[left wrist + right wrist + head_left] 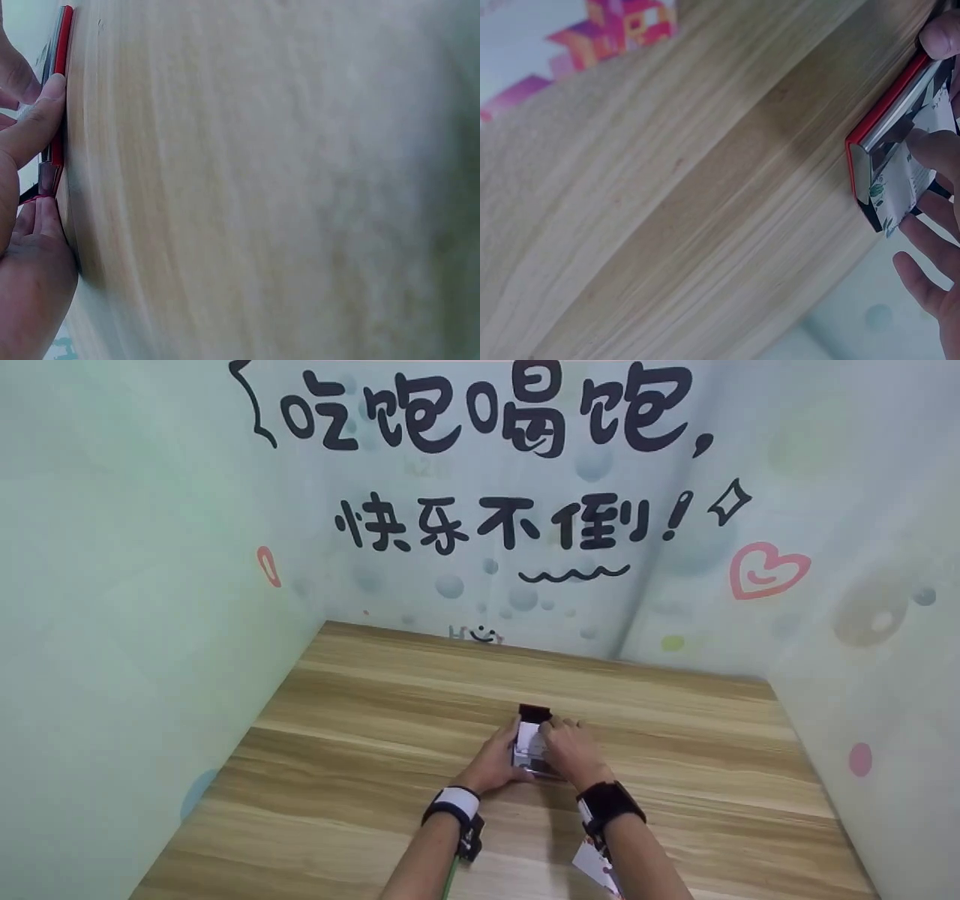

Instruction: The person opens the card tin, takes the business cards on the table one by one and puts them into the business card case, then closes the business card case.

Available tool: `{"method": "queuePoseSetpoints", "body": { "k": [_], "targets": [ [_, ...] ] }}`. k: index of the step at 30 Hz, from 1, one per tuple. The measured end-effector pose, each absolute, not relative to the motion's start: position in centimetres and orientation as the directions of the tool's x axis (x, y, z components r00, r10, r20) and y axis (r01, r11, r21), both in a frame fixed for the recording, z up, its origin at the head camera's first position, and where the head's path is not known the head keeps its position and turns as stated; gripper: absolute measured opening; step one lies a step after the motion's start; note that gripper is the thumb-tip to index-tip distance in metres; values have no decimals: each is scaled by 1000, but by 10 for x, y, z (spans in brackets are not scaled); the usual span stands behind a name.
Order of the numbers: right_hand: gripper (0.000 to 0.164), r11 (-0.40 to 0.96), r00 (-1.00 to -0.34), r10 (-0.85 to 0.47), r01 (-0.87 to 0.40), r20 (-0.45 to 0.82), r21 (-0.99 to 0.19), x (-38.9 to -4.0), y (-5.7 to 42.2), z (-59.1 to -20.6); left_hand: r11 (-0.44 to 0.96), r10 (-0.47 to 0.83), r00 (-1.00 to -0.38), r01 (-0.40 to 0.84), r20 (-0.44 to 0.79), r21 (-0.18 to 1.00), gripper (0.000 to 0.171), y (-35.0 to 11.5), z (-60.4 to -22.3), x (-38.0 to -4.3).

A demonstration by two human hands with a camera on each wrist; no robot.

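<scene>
A card case (534, 714) lies on the table with its dark lid folded back, away from the person. Its red edge (885, 101) and silver metal frame show in the right wrist view. My left hand (491, 757) grips the case along its left side, thumb at the near edge. Inside lies a white card (896, 184) with green leaf print. The right hand (576, 750) bends over the case from the right and pinches this card, thumb on its face and fingers at its far edge. In the left wrist view, the left thumb (49, 105) presses the red side.
A loose card (595, 864) with a pink and orange print (615, 30) lies near the right forearm. The wood-grain table (360, 720) is bounded by printed cloth walls (465, 600) at the back and both sides. Each wrist wears a strapped camera.
</scene>
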State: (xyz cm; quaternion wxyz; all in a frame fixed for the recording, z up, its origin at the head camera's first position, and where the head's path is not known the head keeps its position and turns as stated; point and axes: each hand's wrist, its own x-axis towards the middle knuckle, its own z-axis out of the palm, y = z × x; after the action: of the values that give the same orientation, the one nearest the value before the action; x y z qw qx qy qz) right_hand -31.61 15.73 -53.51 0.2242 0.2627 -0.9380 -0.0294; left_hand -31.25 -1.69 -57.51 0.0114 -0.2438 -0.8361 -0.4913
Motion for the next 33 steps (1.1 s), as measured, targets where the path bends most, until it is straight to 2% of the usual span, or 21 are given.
{"method": "queuePoseSetpoints", "body": {
  "k": [9,12,20,23,28,33],
  "targets": [
    [16,857,-751,-504,-497,426,136,-314,158,-542,408,391,-895,378,216,831,109,-16,-574,-313],
    [16,850,-739,-512,-509,437,134,-313,159,-545,391,399,-888,392,230,833,108,-16,-574,-312],
    [13,796,-644,-603,-521,471,307,-306,162,-552,396,386,-897,371,214,840,108,-17,-573,-311],
    [16,801,-658,-599,-501,456,329,-301,163,-553,421,381,-900,372,211,827,108,-17,-574,-312],
    [32,827,-712,-563,-483,420,289,-294,164,-557,410,392,-890,394,231,822,111,-18,-576,-312],
    [31,826,-699,-563,-487,440,283,-289,162,-561,391,406,-871,439,277,809,109,-21,-574,-311]
  ]
}}
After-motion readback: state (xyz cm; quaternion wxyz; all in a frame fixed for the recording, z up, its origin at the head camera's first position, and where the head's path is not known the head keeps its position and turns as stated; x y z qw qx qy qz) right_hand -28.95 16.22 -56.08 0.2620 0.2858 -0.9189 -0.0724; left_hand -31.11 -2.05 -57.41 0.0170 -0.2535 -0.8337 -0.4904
